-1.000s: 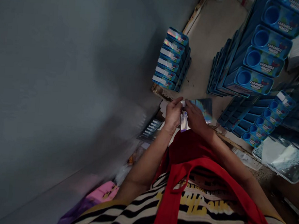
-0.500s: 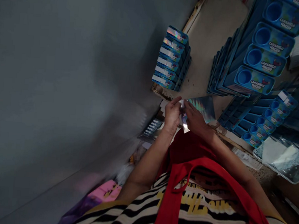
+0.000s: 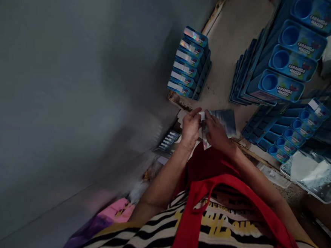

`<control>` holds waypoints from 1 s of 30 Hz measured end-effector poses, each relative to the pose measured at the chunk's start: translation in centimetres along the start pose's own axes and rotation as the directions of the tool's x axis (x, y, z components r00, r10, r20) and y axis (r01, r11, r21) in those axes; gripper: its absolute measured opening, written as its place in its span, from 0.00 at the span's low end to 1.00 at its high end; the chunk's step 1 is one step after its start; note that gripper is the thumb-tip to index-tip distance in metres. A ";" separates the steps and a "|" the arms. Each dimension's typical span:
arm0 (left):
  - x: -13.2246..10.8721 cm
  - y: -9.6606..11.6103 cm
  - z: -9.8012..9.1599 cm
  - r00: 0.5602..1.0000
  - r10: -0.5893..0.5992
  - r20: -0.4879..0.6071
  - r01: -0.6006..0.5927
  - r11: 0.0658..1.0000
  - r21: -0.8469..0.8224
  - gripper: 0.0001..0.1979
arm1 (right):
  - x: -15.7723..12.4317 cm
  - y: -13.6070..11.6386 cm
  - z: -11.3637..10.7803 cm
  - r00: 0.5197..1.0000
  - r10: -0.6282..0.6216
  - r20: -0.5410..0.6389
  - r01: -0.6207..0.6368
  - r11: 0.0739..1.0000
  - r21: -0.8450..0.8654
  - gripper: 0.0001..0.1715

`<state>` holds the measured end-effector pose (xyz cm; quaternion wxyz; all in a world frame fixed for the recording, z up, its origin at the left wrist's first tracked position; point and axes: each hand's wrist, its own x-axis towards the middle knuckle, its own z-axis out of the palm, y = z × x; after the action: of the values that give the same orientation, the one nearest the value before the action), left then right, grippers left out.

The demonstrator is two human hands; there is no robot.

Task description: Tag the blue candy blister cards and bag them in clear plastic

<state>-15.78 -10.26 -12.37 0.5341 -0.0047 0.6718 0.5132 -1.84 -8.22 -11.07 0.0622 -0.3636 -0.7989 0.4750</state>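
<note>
Close together at the table's near edge are my two hands. My left hand (image 3: pixel 190 127) is closed, thumb and fingers pinching a small whitish piece (image 3: pixel 202 115) at the gap between the hands. Fingers bent, my right hand (image 3: pixel 217 132) is closed on a shiny, iridescent sheet (image 3: pixel 225 120), which sticks out beyond its knuckles. A narrow reflective strip (image 3: pixel 205 143) hangs below the fingers; whether it belongs to the sheet I cannot tell. Just beyond the hands stands a row of blue boxes (image 3: pixel 188 69) with shiny strips on their ends.
Large blue boxes (image 3: pixel 289 62) printed "Caramelo Macizo" are stacked at the right, with more blue boxes (image 3: pixel 291 134) nearer me. A clear plastic-wrapped tray (image 3: pixel 315 176) lies at lower right. A grey wall (image 3: pixel 72 76) bounds the left side of the table (image 3: pixel 219 67).
The sheet's far end has tilted slightly and its rainbow glare has faded. My right fingers have shifted a little against the sheet; the left hand stays nearly in place.
</note>
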 end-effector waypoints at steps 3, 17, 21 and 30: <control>-0.3 0.0 0.1 1.000 0.006 0.024 -0.006 0.999 -0.037 0.23 | 0.1 0.2 0.1 0.999 0.022 -0.038 -0.021 1.000 0.005 0.34; 0.3 -0.3 -0.2 1.000 -0.018 0.012 0.018 1.000 0.010 0.22 | -1.9 0.5 0.8 0.992 -0.088 -0.095 0.094 0.994 0.062 0.34; 0.3 -0.1 -0.3 1.000 -0.001 0.025 0.001 1.000 0.006 0.23 | -1.9 -0.5 0.2 0.991 -0.027 -0.131 0.030 0.999 0.022 0.27; 0.0 0.4 -0.1 1.000 -0.009 0.021 0.008 1.000 0.023 0.20 | -0.5 -0.5 0.0 0.992 0.029 -0.121 -0.045 0.991 -0.128 0.24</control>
<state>-16.04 -10.15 -12.13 0.5433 0.0038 0.6721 0.5032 -1.77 -8.64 -10.51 0.0769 -0.4094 -0.8161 0.4005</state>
